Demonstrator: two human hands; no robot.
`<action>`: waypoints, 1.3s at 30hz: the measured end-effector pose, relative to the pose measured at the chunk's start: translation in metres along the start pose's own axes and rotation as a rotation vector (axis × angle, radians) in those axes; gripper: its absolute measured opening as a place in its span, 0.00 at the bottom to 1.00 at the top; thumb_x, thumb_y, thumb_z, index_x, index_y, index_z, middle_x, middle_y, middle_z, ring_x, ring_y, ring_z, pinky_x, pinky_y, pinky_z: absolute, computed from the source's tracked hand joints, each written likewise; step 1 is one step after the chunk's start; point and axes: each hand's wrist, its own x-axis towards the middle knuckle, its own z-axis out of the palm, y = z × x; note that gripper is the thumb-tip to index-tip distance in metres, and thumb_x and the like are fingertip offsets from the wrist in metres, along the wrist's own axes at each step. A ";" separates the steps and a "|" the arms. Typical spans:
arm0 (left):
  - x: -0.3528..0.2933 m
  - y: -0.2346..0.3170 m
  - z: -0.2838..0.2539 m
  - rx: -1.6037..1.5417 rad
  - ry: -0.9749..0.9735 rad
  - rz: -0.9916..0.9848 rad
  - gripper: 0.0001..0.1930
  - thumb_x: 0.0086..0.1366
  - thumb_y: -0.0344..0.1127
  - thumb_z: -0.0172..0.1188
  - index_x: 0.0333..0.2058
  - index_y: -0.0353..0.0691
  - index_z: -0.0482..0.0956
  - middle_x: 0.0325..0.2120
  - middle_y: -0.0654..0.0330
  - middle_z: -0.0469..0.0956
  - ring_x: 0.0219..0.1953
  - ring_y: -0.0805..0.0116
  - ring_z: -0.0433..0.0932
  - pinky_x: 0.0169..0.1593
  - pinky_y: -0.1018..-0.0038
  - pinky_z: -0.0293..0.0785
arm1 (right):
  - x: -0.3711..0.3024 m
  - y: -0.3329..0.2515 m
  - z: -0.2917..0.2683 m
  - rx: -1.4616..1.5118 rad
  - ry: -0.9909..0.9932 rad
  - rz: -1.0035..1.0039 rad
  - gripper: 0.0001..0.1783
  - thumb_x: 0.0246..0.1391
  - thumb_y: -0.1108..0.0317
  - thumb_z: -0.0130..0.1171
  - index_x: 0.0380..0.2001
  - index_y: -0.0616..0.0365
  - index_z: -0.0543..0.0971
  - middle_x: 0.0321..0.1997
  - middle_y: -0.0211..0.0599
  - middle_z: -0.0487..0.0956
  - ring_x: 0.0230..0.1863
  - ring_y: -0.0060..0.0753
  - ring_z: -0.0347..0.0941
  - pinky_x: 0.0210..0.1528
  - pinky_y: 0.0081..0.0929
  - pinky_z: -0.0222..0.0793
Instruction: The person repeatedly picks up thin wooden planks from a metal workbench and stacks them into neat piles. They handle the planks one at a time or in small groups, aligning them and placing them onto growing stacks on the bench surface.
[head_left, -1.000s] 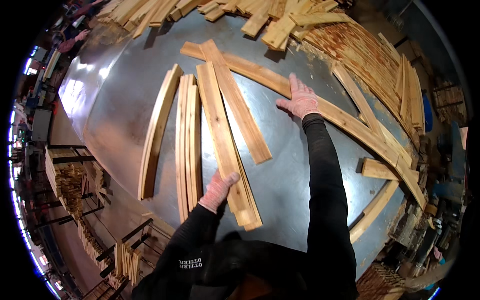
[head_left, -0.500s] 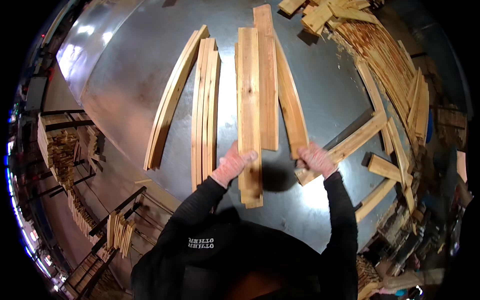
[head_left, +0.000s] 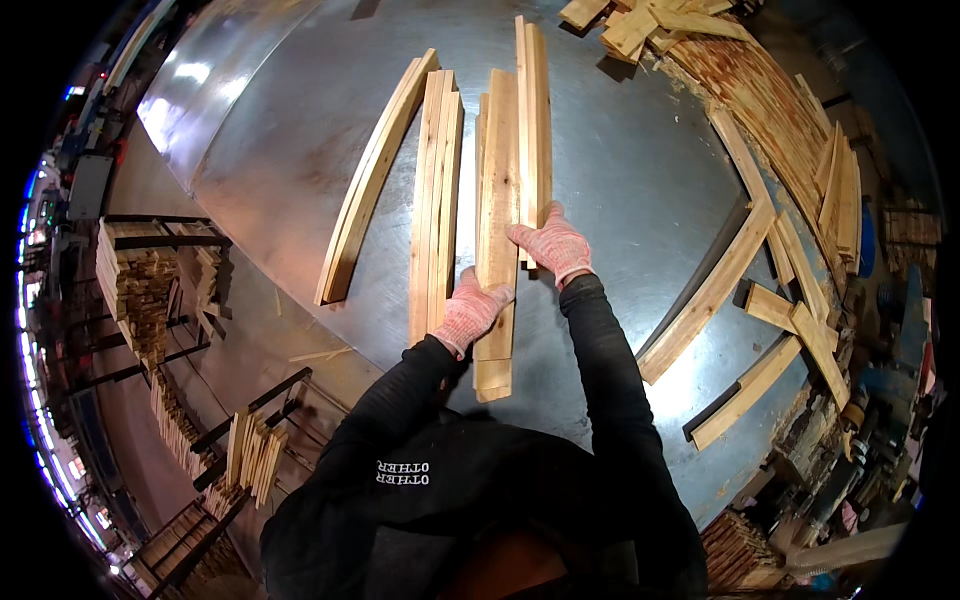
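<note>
On a metal table in the head view, my left hand (head_left: 470, 312), in a reddish-white knit glove, is closed around the near part of a short stack of wooden boards (head_left: 498, 180). My right hand (head_left: 558, 247), gloved alike, grips the near end of a pair of boards (head_left: 538, 120) standing on edge just right of that stack. Its fingers on the far side of the wood are hidden. Left of my left hand lie several boards on edge, side by side (head_left: 437, 190). Another bundle of boards (head_left: 375, 180) slants farther left.
Loose boards lie crossed on the table's right side, one long board (head_left: 710, 290) nearest me. A heap of offcuts (head_left: 640, 30) sits at the far right beside a large wood stack (head_left: 745, 85). Racks of wood pieces (head_left: 145, 290) stand on the floor at left. The metal tabletop (head_left: 280, 120) reflects light.
My right hand has moved left, bringing the slanting board in beside its neighbour; the two now stand on edge together. My left hand stays on its stack. The view has shifted slightly.
</note>
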 end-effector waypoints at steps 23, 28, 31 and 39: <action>-0.030 0.056 0.030 0.711 0.309 0.239 0.54 0.58 0.54 0.63 0.72 0.35 0.42 0.66 0.33 0.56 0.65 0.38 0.64 0.64 0.55 0.67 | -0.095 0.155 0.017 0.169 0.397 0.064 0.47 0.54 0.58 0.62 0.70 0.62 0.50 0.62 0.62 0.67 0.60 0.66 0.67 0.62 0.49 0.67; -0.044 0.049 -0.052 0.532 0.617 0.528 0.44 0.65 0.56 0.60 0.68 0.32 0.55 0.59 0.35 0.67 0.62 0.44 0.68 0.62 0.56 0.67 | -0.096 0.080 0.084 0.101 0.072 -0.115 0.41 0.65 0.41 0.47 0.69 0.62 0.60 0.66 0.59 0.69 0.65 0.60 0.67 0.66 0.44 0.64; -0.022 0.007 -0.099 0.262 0.455 0.240 0.41 0.67 0.62 0.54 0.64 0.32 0.62 0.56 0.37 0.71 0.59 0.44 0.71 0.62 0.55 0.66 | -0.101 0.069 0.089 0.041 0.099 -0.214 0.39 0.65 0.42 0.47 0.67 0.63 0.63 0.63 0.58 0.71 0.62 0.57 0.70 0.62 0.44 0.67; 0.002 -0.006 -0.124 0.698 0.325 -0.030 0.33 0.68 0.61 0.52 0.61 0.41 0.67 0.44 0.42 0.81 0.46 0.38 0.79 0.50 0.51 0.73 | -0.146 0.026 0.112 -0.077 -0.181 -0.334 0.39 0.64 0.45 0.46 0.63 0.69 0.62 0.60 0.57 0.73 0.59 0.55 0.72 0.58 0.45 0.70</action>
